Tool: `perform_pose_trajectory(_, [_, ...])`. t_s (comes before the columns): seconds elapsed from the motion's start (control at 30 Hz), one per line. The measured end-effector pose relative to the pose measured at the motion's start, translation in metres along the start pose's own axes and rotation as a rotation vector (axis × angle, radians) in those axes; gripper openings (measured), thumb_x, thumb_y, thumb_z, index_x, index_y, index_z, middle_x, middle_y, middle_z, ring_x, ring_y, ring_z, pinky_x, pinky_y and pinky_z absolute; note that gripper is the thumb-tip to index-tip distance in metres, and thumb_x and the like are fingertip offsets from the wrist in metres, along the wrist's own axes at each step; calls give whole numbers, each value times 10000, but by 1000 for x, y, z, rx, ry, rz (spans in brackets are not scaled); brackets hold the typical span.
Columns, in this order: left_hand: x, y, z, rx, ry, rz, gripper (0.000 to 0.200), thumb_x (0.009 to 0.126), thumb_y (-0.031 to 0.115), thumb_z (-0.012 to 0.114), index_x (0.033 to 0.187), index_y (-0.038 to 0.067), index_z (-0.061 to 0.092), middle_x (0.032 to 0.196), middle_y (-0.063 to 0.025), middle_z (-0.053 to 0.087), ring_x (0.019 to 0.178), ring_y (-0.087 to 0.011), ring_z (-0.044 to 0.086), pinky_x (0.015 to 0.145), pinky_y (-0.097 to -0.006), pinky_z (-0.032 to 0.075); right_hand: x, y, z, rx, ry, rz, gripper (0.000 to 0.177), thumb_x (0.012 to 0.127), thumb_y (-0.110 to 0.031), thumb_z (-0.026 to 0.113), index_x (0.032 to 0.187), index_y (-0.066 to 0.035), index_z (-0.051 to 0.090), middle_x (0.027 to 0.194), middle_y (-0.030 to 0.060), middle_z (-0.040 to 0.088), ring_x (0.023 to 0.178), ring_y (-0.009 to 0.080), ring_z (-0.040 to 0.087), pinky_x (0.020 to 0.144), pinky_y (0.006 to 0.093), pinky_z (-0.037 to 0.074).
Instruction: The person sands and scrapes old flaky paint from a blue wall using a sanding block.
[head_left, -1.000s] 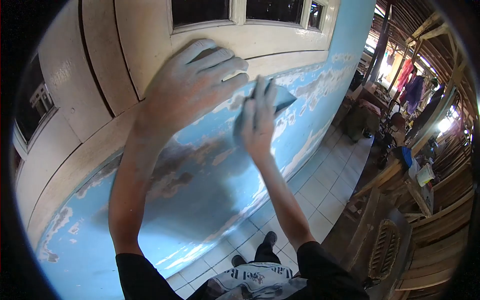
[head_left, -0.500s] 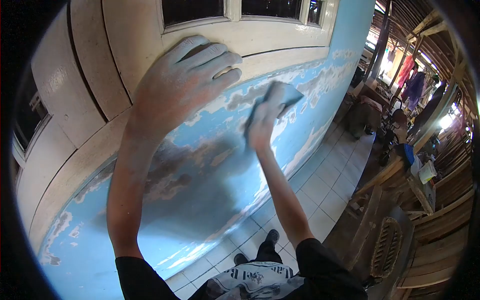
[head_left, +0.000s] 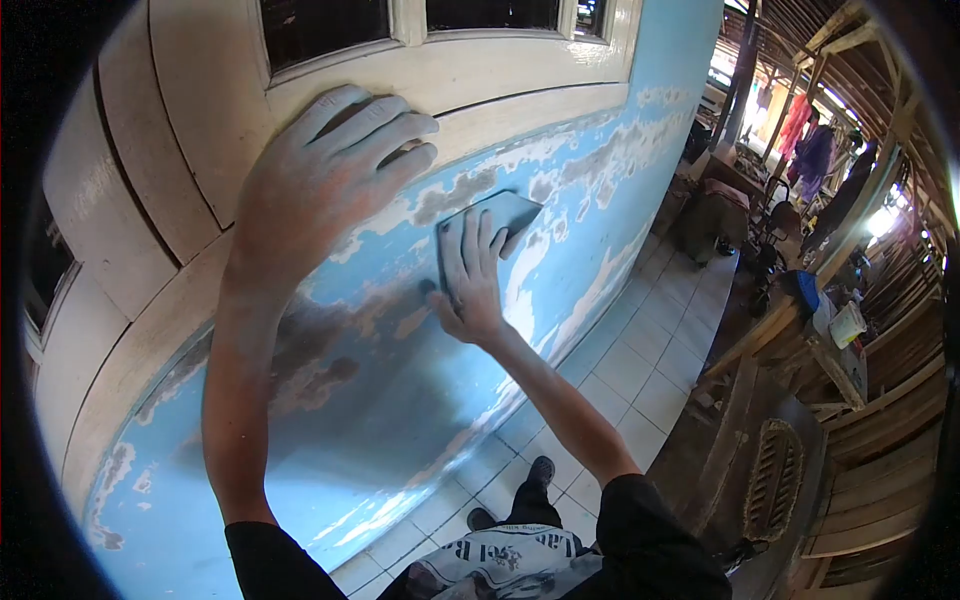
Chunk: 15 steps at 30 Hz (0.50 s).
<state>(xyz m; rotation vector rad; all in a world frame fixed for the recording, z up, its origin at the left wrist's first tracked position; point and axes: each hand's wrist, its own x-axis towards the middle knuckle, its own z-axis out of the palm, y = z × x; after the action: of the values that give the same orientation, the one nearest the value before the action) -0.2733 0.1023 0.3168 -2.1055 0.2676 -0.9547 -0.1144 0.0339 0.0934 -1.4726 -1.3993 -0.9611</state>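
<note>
My left hand, dusted grey, lies with its fingers stretched out on the cream wooden window frame. A bent grey sheet of sandpaper is under my right hand, which presses it flat against the blue wall. The fingers lie over the sheet, and its far corner stands out past them. Around the sheet the wall's paint is patchy, with white and grey areas showing. Grey dust coats the fingers of both hands.
Dark window panes are set in the frame above. Pale floor tiles run along the wall's foot, where my shoes stand. To the right are a wooden bench, a white container and hanging clothes.
My right hand has slid the sandpaper down and left along the wall. The left hand stays on the frame, while the whole view has shifted slightly.
</note>
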Motion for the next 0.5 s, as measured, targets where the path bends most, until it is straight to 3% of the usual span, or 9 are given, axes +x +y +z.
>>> perform_pose_trajectory(0.1, [-1, 0, 2, -4, 11, 10, 318, 772, 123, 591, 1085, 86, 634, 1186, -36, 598, 1135, -211, 531, 989, -352, 410, 5, 63, 12, 200, 243, 360, 599, 977, -254, 372, 1481, 9, 182, 1530, 270, 146, 1430, 421, 77, 1125, 573, 3])
perform_pose_trajectory(0.13, [0, 0, 3, -7, 9, 15, 318, 772, 123, 591, 1085, 86, 634, 1186, -36, 598, 1135, -211, 531, 989, -352, 410, 10, 75, 14, 199, 245, 365, 599, 977, -254, 372, 1481, 9, 182, 1530, 270, 146, 1430, 421, 77, 1125, 573, 3])
perform_pose_trajectory(0.2, [1, 1, 4, 18, 14, 12, 300, 778, 126, 603, 1072, 71, 630, 1176, -35, 602, 1129, -215, 531, 980, -365, 410, 13, 90, 17, 397, 467, 746, 611, 986, -285, 368, 1483, 10, 169, 1541, 237, 152, 1433, 410, 76, 1131, 558, 4])
perform_pose_trajectory(0.27, [2, 0, 3, -10, 4, 18, 279, 789, 125, 605, 1061, 68, 628, 1175, -33, 603, 1127, -213, 532, 977, -370, 407, -2, 35, 9, 236, 276, 530, 649, 986, -319, 388, 1493, -6, 130, 1555, 228, 94, 1439, 400, 44, 1136, 554, -15])
perform_pose_trajectory(0.3, [2, 0, 2, -32, -2, 11, 258, 799, 125, 608, 1050, 64, 627, 1175, -32, 604, 1125, -212, 533, 974, -375, 404, -17, 13, 20, 59, 20, 594, 686, 952, -309, 454, 1488, -8, 150, 1542, 265, 86, 1432, 426, 45, 1130, 582, 10])
perform_pose_trajectory(0.37, [3, 1, 2, -49, -5, -2, 239, 808, 122, 605, 1039, 65, 624, 1175, -35, 603, 1123, -215, 534, 973, -379, 401, -63, -22, 15, 160, -107, 112, 761, 855, -249, 563, 1456, 39, 196, 1507, 311, 147, 1396, 506, 100, 1103, 639, 78])
perform_pose_trajectory(0.4, [4, 1, 2, -55, 1, -6, 219, 817, 118, 603, 1028, 65, 622, 1174, -38, 603, 1121, -219, 535, 971, -384, 397, -53, -25, 5, 164, -103, 125, 761, 855, -249, 563, 1456, 39, 196, 1507, 311, 147, 1396, 506, 100, 1103, 639, 78])
perform_pose_trajectory(0.47, [5, 2, 2, -49, -15, -3, 210, 820, 111, 598, 1024, 65, 621, 1170, -41, 605, 1122, -222, 537, 973, -386, 394, -18, -10, -7, 42, -560, 602, 681, 879, -183, 467, 1440, 94, 199, 1499, 341, 137, 1405, 496, 100, 1116, 598, 45])
perform_pose_trajectory(0.5, [6, 3, 1, -45, -27, -9, 201, 823, 104, 592, 1019, 65, 620, 1165, -44, 607, 1123, -224, 538, 975, -387, 392, -37, 16, 14, 217, 89, 452, 631, 956, -248, 397, 1463, 56, 178, 1533, 281, 123, 1432, 423, 89, 1133, 548, 36])
